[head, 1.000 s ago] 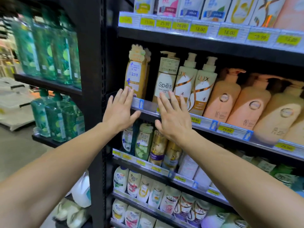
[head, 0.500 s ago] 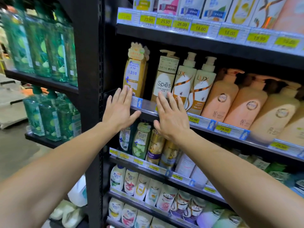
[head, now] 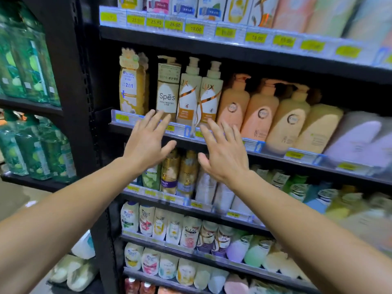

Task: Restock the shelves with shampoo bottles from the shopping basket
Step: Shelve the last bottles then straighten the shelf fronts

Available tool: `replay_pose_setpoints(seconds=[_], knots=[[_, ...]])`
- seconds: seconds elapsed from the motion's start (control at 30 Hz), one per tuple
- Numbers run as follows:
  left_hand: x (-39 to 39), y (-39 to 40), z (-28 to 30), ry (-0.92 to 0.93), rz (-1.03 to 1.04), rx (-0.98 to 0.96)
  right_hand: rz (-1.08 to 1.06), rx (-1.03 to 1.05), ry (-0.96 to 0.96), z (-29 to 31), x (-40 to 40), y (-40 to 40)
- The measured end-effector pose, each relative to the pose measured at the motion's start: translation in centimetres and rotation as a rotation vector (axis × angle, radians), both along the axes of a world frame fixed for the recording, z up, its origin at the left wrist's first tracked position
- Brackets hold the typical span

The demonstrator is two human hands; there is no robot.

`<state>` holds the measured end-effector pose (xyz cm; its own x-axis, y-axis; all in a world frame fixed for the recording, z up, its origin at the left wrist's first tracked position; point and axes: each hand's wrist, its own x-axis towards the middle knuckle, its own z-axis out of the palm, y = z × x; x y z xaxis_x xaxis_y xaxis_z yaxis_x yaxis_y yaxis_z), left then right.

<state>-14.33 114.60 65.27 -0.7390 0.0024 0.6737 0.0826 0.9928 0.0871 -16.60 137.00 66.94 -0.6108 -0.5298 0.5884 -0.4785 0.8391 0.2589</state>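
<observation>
As both arms shifted right | left hand [head: 146, 143], right hand [head: 222, 153] grip wide, holding nothing

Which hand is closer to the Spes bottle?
Left. The left hand is just below the Spes bottle, fingertips over its base. The right hand is lower and off to its right, under the Lux bottles.

A cream and gold pump bottle marked Spēs [head: 167, 90] stands upright at the front edge of the black shelf [head: 275, 154], between a yellow 2-in-1 bottle [head: 129, 85] on its left and two cream Lux pump bottles [head: 199, 92] on its right. Further right, peach and tan pump bottles [head: 261, 111] lean in a row on the same shelf.
</observation>
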Motion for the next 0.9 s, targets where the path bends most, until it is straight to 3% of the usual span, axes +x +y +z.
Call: replay_pose_setpoints(seconds=[0.3, 0.57, 0.9], knots=[[3.0, 20.0, 3.2, 0.058, -0.217, -0.078, -0.235, -0.064, 0.01, 1.9, 3.8, 21.7], [5.8, 39.5, 6.9, 0.135, -0.287, -0.071, -0.275, -0.153, 0.103, 6.0, 8.0, 40.8], [5.3, 54.8, 16.2, 0.309, -0.401, -0.112, -0.317, -0.186, 0.222, 13.0, 8.2, 53.8]])
